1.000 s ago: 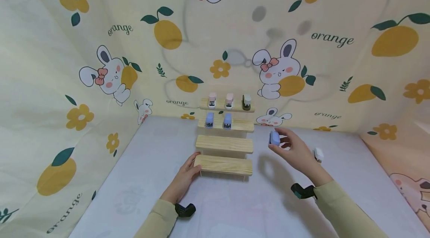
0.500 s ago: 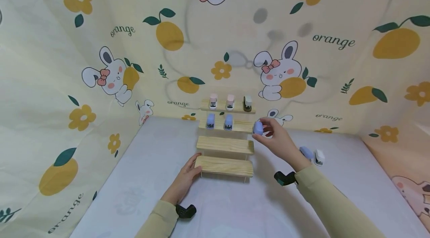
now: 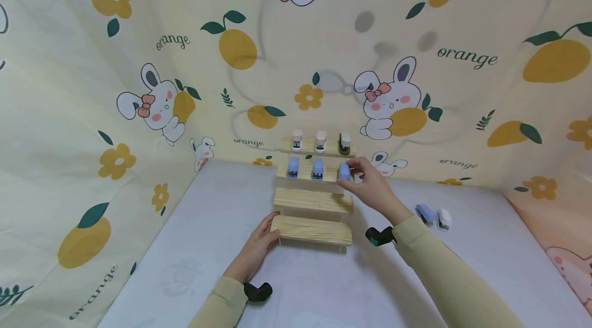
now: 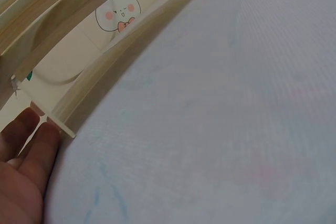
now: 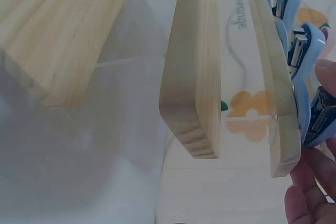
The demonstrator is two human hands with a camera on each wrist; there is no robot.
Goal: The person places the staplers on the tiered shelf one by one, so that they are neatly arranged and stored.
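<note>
A tiered wooden display rack (image 3: 313, 200) stands at the middle of the table. My right hand (image 3: 370, 184) pinches a blue mini stapler (image 3: 344, 171) at the right end of the second board from the top. Its base lies against the board (image 5: 286, 145) in the right wrist view. To its left on that board sit two matching blue staplers (image 3: 317, 169). The top board carries two pink-and-white staplers (image 3: 297, 140) and a grey-and-dark one (image 3: 344, 143). My left hand (image 3: 253, 247) grips the left end of the lowest board (image 3: 312, 230), fingers at its side support.
To the right on the table lie another blue stapler (image 3: 425, 215) and a white stapler (image 3: 444, 219), side by side. A patterned cloth (image 3: 324, 60) hangs behind the rack and at both sides.
My right hand has moved left with the blue stapler, from beside the rack onto the right end of the second board. The left hand keeps its place on the rack.
</note>
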